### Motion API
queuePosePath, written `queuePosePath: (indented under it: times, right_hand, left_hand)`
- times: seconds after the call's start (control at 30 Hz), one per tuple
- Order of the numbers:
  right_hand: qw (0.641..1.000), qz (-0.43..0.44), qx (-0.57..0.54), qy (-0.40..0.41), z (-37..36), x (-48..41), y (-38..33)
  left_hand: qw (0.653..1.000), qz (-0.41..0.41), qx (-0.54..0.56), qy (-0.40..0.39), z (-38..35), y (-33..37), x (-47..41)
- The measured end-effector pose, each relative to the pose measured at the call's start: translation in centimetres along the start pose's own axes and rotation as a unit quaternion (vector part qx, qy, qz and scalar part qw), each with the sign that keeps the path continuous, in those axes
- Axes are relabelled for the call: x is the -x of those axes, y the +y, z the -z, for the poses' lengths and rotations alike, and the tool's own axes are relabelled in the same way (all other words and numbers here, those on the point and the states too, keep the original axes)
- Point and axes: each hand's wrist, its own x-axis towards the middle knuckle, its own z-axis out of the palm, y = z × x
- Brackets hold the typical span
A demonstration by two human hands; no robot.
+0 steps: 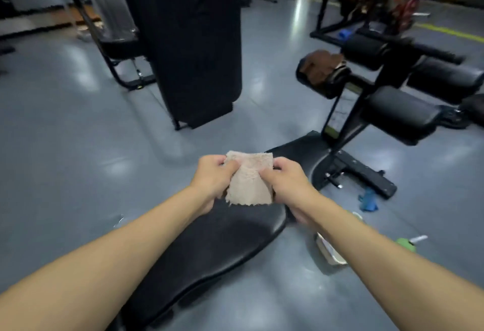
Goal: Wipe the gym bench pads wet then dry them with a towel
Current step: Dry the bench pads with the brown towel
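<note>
— What is lost to us here?
— The near end of the bench pad [209,246] runs off the bottom edge under our forearms. Our right forearm covers most of a pale container [328,250] on the floor [78,147]. The green thing [407,243] beside it is blurred; we cannot tell what it is.
— And the cloth?
— The cloth [248,178] is beige, fluffy and roughly square, ragged along its lower edge. Our left hand [213,176] and right hand [288,181] hold it in the air over the pad, each grip pinching one side edge, thumbs on the near face.
— The pad itself?
— Black, long and glossy.
</note>
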Motion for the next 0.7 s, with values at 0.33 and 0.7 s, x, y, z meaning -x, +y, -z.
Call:
queuePosePath:
  times: [0.33,0.7]
  right_hand:
    - [0.977,-0.019,-0.043,0.208,23.2,-0.8,-4.3]
    - [0.937,-0.063,-0.022,0.343,40.1,-19.9,-2.0]
  left_hand:
    - [0.971,-0.114,-0.09,-0.189,-21.5,16.5,-3.8]
    - [0.926,-0.222,-0.175,-0.25,-41.5,23.3,-22.6]
